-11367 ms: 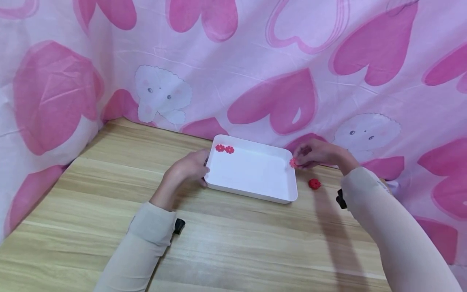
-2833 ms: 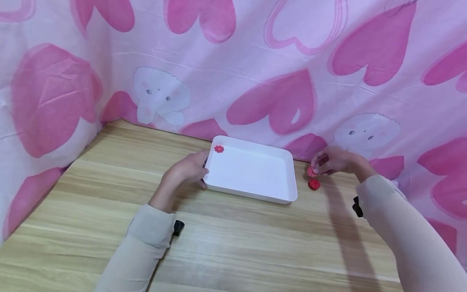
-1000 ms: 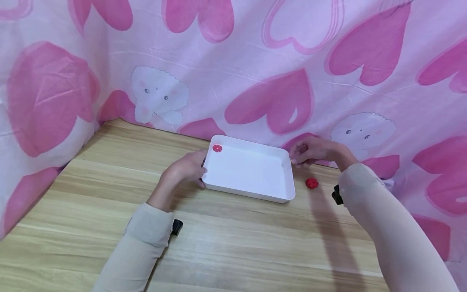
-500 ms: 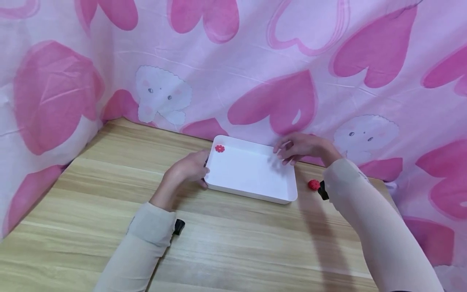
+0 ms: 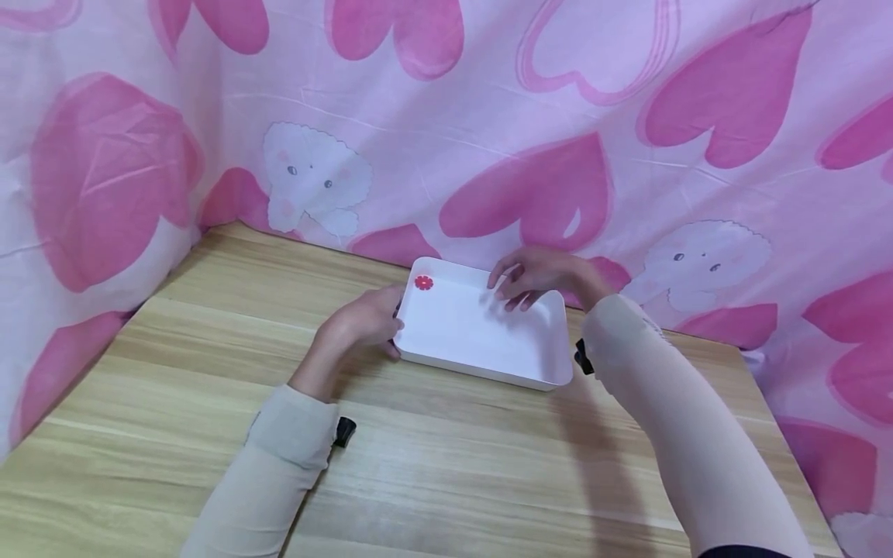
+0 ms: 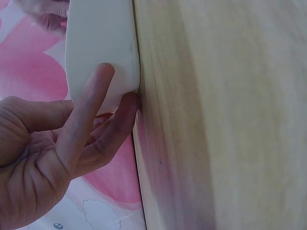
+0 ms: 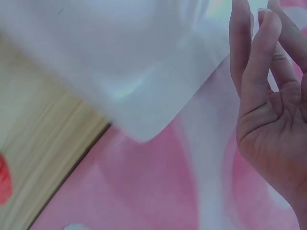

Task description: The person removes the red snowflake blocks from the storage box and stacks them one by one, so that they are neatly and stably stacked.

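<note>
A shallow white tray lies at the back of the wooden table. My left hand grips its left end; in the left wrist view my thumb and fingers are at the tray's end wall. One red flower-shaped piece lies flat in the tray's back left corner. My right hand is over the back of the tray, fingers bent toward the thumb. A small reddish bit shows at its fingertips in the left wrist view; the head view hides it.
Another red piece lies on the table right of the tray; my right sleeve covers it in the head view. A pink heart-patterned cloth hangs close behind the tray.
Two red pieces lay in the tray at first; one lies there now. My right hand took a red piece from the table, then moved left over the tray. My left hand stayed put.
</note>
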Tool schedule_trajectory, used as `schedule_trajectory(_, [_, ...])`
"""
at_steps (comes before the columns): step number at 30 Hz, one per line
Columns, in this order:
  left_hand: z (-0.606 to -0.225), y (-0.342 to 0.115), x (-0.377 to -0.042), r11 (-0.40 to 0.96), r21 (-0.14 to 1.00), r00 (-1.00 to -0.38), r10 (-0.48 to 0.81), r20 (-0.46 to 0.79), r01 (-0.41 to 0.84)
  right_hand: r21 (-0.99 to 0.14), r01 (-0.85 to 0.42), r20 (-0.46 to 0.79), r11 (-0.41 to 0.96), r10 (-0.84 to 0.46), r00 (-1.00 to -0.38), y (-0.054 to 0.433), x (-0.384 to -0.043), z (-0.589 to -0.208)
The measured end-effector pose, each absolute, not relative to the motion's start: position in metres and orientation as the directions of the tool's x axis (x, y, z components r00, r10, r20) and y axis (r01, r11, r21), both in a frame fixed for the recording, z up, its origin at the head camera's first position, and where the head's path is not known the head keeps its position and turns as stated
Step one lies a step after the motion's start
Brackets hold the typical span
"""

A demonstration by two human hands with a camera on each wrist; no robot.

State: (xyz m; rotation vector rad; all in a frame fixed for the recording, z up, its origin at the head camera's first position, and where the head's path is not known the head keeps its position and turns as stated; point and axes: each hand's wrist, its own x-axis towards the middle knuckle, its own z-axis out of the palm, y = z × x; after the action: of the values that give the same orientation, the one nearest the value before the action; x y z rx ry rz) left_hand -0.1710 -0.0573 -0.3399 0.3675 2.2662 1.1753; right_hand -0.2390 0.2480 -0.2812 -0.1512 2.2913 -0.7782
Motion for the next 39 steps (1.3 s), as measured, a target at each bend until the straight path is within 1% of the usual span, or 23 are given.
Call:
schedule_trajectory(5, [-0.340, -0.056, -0.169, 0.578, 0.816, -0.811, 0.471, -0.346, -0.013, -0.580, 0.114, -0.594, 0.807, -0.323, -0.737, 0.228, -0.247, -0.284])
schedule_trajectory(9, [-0.338, -0.055, -0.168, 0.583, 0.812, -0.807, 0.469, -0.359, -0.023, -0.583, 0.085, -0.589, 0.808, -0.348, -0.729, 0.217, -0.250, -0.284])
schedule_trajectory(16, [-0.336, -0.055, -0.170, 0.613, 0.790, -0.806, 0.456, -0.378, -0.023, -0.521, 0.033, -0.620, 0.853, -0.351, -0.702, 0.193, -0.254, -0.288])
schedule_trajectory(25, [-0.339, -0.047, -0.169, 0.602, 0.798, -0.804, 0.478, -0.354, 0.006, -0.468, 0.045, -0.691, 0.883, -0.333, -0.641, 0.171, -0.255, -0.302])
schedule_trajectory(27, [-0.338, -0.047, -0.168, 0.600, 0.800, -0.804, 0.481, -0.351, 0.010, -0.458, 0.052, -0.693, 0.887, -0.319, -0.646, 0.172, -0.255, -0.303])
schedule_trajectory(31, [-0.336, -0.048, -0.169, 0.606, 0.796, -0.810, 0.473, -0.347, 0.013, -0.463, 0.047, -0.648, 0.885, -0.302, -0.699, 0.176, -0.257, -0.303])
schedule_trajectory(33, [-0.334, -0.049, -0.169, 0.611, 0.792, -0.813, 0.470, -0.344, 0.017, -0.466, 0.036, -0.630, 0.884, -0.303, -0.715, 0.177, -0.258, -0.303])
schedule_trajectory(35, [-0.334, -0.050, -0.169, 0.614, 0.789, -0.813, 0.468, -0.348, 0.016, -0.470, 0.033, -0.625, 0.882, -0.306, -0.718, 0.176, -0.257, -0.305])
schedule_trajectory(39, [-0.335, -0.050, -0.169, 0.612, 0.791, -0.810, 0.469, -0.353, 0.010, -0.482, 0.042, -0.644, 0.875, -0.322, -0.694, 0.172, -0.255, -0.309])
